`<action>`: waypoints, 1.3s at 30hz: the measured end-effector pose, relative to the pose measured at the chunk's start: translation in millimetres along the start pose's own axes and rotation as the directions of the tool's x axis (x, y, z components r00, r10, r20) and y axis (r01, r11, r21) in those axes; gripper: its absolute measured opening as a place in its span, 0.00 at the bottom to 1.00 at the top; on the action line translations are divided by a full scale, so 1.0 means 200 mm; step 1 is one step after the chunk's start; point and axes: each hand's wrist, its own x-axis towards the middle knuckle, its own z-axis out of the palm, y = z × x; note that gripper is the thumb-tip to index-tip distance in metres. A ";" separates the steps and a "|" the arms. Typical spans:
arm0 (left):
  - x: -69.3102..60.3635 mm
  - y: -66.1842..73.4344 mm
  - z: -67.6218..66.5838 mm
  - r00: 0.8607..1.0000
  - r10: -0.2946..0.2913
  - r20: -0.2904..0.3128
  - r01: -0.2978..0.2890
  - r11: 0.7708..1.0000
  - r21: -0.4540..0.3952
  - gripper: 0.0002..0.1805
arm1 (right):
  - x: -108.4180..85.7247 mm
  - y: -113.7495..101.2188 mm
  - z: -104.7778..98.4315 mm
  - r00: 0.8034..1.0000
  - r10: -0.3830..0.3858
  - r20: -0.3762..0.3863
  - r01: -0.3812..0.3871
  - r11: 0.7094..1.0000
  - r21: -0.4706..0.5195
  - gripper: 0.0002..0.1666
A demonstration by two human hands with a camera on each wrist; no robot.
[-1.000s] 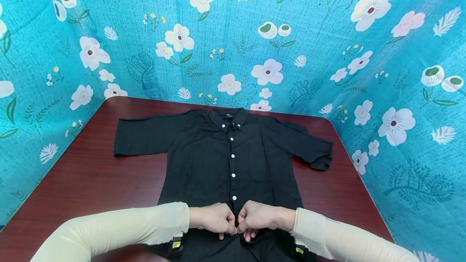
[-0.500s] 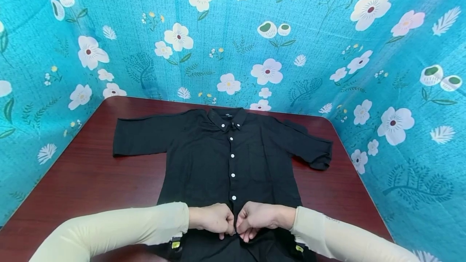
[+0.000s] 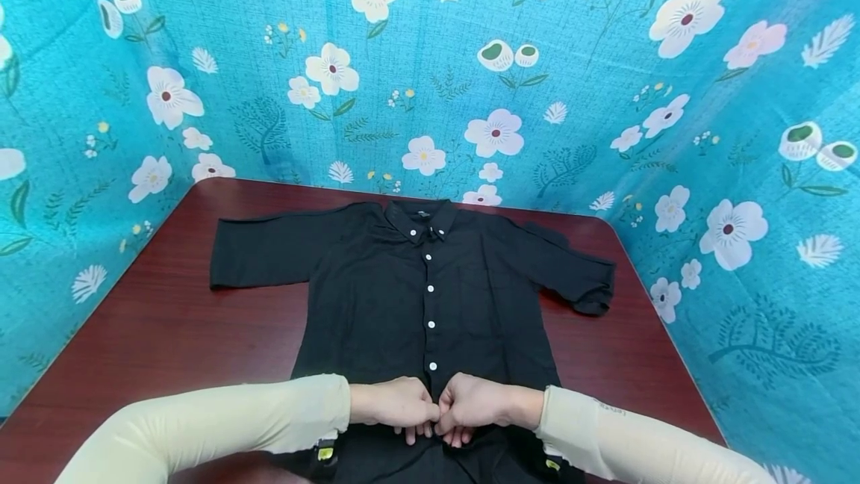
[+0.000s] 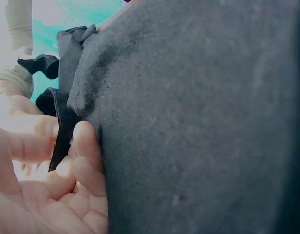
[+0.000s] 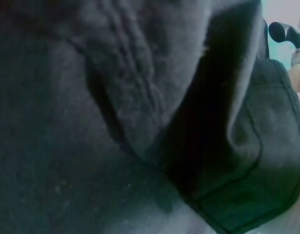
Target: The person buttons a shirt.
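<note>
A black button-up shirt (image 3: 376,305) lies front up, its collar at the far side and white buttons running down the middle. Low on the button strip, my left hand (image 3: 396,403) pinches the fabric edge between thumb and fingers. My right hand (image 3: 482,400) meets it there, also pinching the cloth, and the fingertips of both hands touch or nearly touch. In the left wrist view, left fingers (image 4: 84,156) are bent at a dark folded strip (image 4: 65,129). The right wrist view is filled by lifted shirt folds (image 5: 189,112). Whatever sits between the fingertips is hidden.
The shirt is spread on a dark red-brown table (image 3: 201,342). One sleeve (image 3: 262,252) lies straight out at left; the other sleeve (image 3: 578,275) is crumpled at its end on the right. A blue floral curtain (image 3: 403,81) hangs behind and beside the table.
My left thumb has shifted right toward the right fingertips, and more left fingers show below it. The right hand has barely moved. The shirt lies as before.
</note>
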 end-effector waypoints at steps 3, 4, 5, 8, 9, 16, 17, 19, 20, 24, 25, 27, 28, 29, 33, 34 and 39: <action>0.00 -0.01 0.00 1.000 0.012 -0.002 -0.012 1.000 -0.024 0.18 | 0.00 0.00 0.00 1.000 -0.015 -0.008 0.015 1.000 0.002 0.06; 0.00 -0.01 0.00 1.000 0.019 -0.003 -0.019 0.999 -0.029 0.18 | -0.01 0.00 0.01 1.000 -0.020 -0.008 0.020 1.000 0.010 0.06; 0.00 -0.01 0.00 1.000 0.024 -0.002 -0.024 0.999 -0.031 0.18 | -0.01 0.00 0.01 1.000 -0.023 -0.006 0.023 1.000 0.021 0.05; 0.01 -0.01 0.00 1.000 0.027 -0.004 -0.027 0.999 -0.027 0.15 | -0.01 0.00 0.01 1.000 -0.022 0.000 0.022 0.998 0.059 0.03; 0.01 -0.01 0.00 1.000 0.027 -0.005 -0.027 0.999 -0.020 0.15 | -0.02 0.00 0.01 1.000 -0.019 0.001 0.019 0.997 0.069 0.03; 0.00 0.01 0.02 0.999 0.022 -0.033 -0.020 0.999 0.047 0.14 | -0.01 0.01 0.00 1.000 -0.018 -0.006 0.018 0.999 0.048 0.03; 0.00 0.01 0.02 0.999 0.021 -0.036 -0.019 0.998 0.056 0.14 | -0.01 0.01 0.00 1.000 -0.016 -0.007 0.016 0.999 0.042 0.03; 0.00 0.01 0.02 0.999 0.019 -0.042 -0.015 0.997 0.076 0.14 | 0.00 0.01 0.00 1.000 -0.007 -0.010 0.008 0.999 0.034 0.03; 0.00 0.00 0.02 0.999 0.018 -0.043 -0.014 0.996 0.083 0.14 | 0.00 0.02 0.00 1.000 0.001 -0.015 0.000 0.999 0.032 0.03; -0.01 0.00 0.02 0.998 0.021 -0.052 -0.016 0.995 0.099 0.14 | 0.00 0.01 0.00 0.999 0.017 -0.041 -0.018 1.000 -0.013 0.04; -0.01 0.00 0.02 0.998 0.021 -0.054 -0.016 0.995 0.098 0.15 | 0.01 0.01 0.00 0.999 0.017 -0.047 -0.018 0.999 -0.028 0.05; -0.01 0.00 0.02 0.998 0.024 -0.061 -0.018 0.995 0.098 0.15 | 0.01 0.01 0.00 0.999 0.011 -0.053 -0.013 0.999 -0.052 0.07; -0.01 0.01 0.02 0.998 0.028 -0.064 -0.021 0.995 0.101 0.15 | 0.01 0.01 0.00 0.999 0.004 -0.054 -0.007 0.998 -0.060 0.07; -0.01 0.01 0.02 0.997 0.033 -0.066 -0.026 0.994 0.106 0.15 | 0.01 0.02 0.00 0.999 -0.005 -0.052 0.002 0.998 -0.062 0.07; -0.02 0.01 0.03 0.996 0.050 -0.073 -0.041 0.991 0.124 0.13 | 0.01 0.03 -0.01 0.998 -0.030 -0.046 0.028 0.999 -0.043 0.06; -0.02 0.01 0.03 0.996 0.052 -0.069 -0.043 0.991 0.123 0.13 | 0.01 0.02 -0.01 0.998 -0.037 -0.048 0.034 0.998 -0.049 0.06; -0.01 0.01 0.02 0.999 0.007 -0.052 -0.004 0.998 0.058 0.12 | 0.00 0.00 -0.01 0.993 -0.091 -0.076 0.076 0.982 -0.174 0.07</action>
